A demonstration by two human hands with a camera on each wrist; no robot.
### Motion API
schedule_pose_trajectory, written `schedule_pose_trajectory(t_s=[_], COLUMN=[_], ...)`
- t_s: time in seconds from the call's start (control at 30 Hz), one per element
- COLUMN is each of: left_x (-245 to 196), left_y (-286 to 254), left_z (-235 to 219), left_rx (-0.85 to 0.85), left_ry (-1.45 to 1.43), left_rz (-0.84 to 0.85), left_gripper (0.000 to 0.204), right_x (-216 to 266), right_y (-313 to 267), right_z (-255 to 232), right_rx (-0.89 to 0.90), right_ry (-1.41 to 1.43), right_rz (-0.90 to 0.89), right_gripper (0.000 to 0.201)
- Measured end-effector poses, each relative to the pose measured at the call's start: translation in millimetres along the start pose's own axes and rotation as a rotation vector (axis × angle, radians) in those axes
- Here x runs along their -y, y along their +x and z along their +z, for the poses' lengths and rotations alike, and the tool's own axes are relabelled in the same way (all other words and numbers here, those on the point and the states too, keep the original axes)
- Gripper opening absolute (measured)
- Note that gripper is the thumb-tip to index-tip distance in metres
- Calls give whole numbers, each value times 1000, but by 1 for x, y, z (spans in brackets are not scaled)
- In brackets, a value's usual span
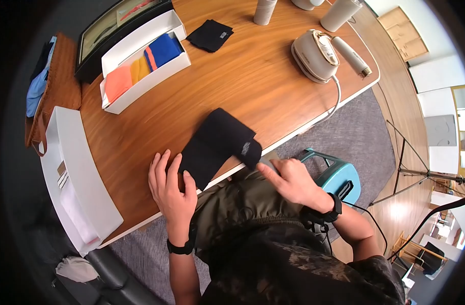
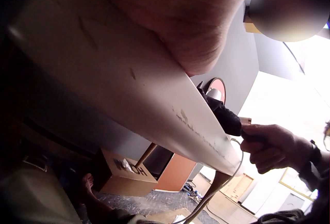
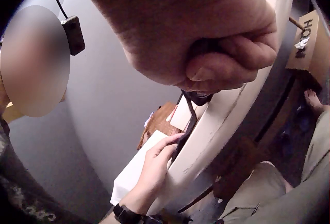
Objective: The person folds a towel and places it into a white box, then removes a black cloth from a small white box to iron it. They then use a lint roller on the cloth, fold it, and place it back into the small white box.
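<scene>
A black sock [image 1: 212, 142] lies flattened on the wooden table near its front edge. One end, bearing a small grey logo, reaches over the edge toward my right hand [image 1: 296, 183]. That hand's fingers are curled, and it pinches the tip of this end, as the left wrist view also shows where the black fabric [image 2: 227, 121] meets the fingers. My left hand [image 1: 172, 193] rests at the sock's other end, fingers spread, the thumb and index finger on the fabric. In the right wrist view, the left hand [image 3: 157, 159] reaches over the table edge to the dark fabric.
A white box [image 1: 146, 76] holds folded coral, mustard and blue pieces. Beyond lies another folded black piece [image 1: 210, 35]. A white-and-gold iron [image 1: 313, 56] stands at the right. A second white box [image 1: 85, 178] and a brown basket [image 1: 57, 81] are at the left; a teal stool [image 1: 339, 178] stands below.
</scene>
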State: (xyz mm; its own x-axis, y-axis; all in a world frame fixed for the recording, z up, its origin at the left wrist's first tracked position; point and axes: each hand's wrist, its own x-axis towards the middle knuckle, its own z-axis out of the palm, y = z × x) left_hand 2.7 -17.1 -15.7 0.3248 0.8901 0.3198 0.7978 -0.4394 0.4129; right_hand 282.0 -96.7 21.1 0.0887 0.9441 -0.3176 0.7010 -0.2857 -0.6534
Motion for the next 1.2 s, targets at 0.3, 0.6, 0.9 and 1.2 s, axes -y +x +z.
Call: schedule_pose_trajectory(t_s=[0.3, 0.6, 0.9, 1.2], left_x=[3, 0, -2, -2], left_y=[0, 1, 1, 0], left_z=[4, 0, 0, -5], left_rx=[-28, -9, -24, -3], left_ry=[10, 23, 15, -13], left_rz=[14, 23, 8, 49], left_gripper=[36, 37, 33, 39], right_x=[-1, -5, -14, -16], right_y=[4, 5, 3, -3], right_z=[-11, -20, -25, -28], right_rx=[-20, 22, -34, 22], right_ry=[-3, -38, -27, 49], right_rz=[35, 51, 13, 33], right_gripper=[64, 62, 60, 66])
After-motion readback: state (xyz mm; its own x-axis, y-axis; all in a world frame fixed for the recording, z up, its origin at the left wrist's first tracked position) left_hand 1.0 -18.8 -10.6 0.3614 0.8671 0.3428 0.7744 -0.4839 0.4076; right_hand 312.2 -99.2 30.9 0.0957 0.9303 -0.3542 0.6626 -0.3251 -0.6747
